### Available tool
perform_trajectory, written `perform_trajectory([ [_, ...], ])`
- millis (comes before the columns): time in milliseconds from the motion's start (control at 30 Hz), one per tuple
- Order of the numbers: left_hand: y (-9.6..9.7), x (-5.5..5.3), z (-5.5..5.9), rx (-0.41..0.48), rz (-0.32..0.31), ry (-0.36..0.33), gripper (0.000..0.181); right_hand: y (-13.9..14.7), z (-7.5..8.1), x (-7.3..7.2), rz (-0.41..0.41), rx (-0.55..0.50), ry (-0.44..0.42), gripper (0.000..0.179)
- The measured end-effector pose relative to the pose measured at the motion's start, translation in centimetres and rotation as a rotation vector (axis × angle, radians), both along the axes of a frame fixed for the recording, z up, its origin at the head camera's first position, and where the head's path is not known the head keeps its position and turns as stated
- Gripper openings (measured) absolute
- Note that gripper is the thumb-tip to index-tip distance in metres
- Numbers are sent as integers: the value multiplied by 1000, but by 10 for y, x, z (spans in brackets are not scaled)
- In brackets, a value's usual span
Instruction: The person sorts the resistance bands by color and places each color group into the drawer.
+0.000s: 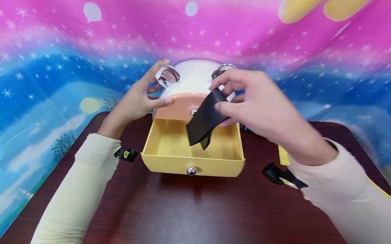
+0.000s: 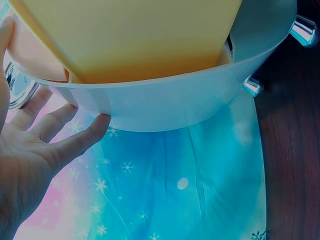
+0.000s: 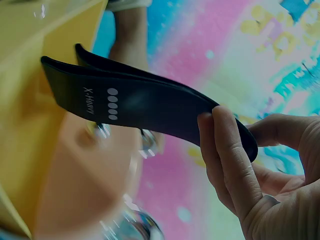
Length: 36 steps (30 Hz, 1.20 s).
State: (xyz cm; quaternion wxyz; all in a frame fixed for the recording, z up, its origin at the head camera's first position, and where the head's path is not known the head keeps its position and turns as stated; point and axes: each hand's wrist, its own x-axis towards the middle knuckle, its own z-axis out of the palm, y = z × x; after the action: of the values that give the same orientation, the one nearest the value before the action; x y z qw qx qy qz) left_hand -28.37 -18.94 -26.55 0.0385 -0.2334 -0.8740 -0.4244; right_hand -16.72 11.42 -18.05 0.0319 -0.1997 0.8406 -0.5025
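A white, rounded drawer box (image 1: pixel 198 76) stands at the table's back with its yellow lower drawer (image 1: pixel 192 165) pulled out. The peach upper drawer (image 1: pixel 179 104) is closed. My right hand (image 1: pixel 253 99) pinches a folded black resistance band (image 1: pixel 206 117) over the yellow drawer, its free ends hanging down. In the right wrist view the resistance band (image 3: pixel 135 105) bears the print "X-Heavy" and several pale dots. My left hand (image 1: pixel 137 100) rests against the box's left side, thumb by the peach front. Its outstretched fingers (image 2: pixel 82 137) touch the white shell in the left wrist view.
Chrome ring-shaped ears (image 1: pixel 167 76) stick out from the box's top. A chrome knob (image 1: pixel 191 170) sits on the yellow drawer's front. Behind the dark wooden table (image 1: pixel 190 217) hangs a pink and blue cloth (image 1: pixel 120 37). Something yellow (image 1: pixel 283 155) lies by the right forearm.
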Motion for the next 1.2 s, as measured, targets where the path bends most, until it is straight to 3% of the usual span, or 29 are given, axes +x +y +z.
perform_trajectory([
  [133, 1, -2, -2, 2, -3, -2, 96, -28, -8, -4, 11, 26, -71, 32],
  [300, 1, -2, -2, 15, -13, 1, 96, -50, -27, -18, 75, 79, -68, 32],
  [533, 1, -1, -1, 15, -25, 3, 94, -74, -36, -20, 106, -3, -105, 25],
  [667, 1, 0, -1, 18, -23, 7, 94, -83, -40, -21, 117, 5, -103, 25],
  [867, 2, -1, -1, 13, -26, 11, 94, -82, -53, -24, 88, 35, -91, 28],
  [1000, 1, -1, -1, 11, -21, 8, 95, -73, -64, -24, 46, 115, -66, 30],
  [1200, 0, -1, -1, 10, -2, -5, 96, -56, -78, -21, -3, 265, 37, 28],
])
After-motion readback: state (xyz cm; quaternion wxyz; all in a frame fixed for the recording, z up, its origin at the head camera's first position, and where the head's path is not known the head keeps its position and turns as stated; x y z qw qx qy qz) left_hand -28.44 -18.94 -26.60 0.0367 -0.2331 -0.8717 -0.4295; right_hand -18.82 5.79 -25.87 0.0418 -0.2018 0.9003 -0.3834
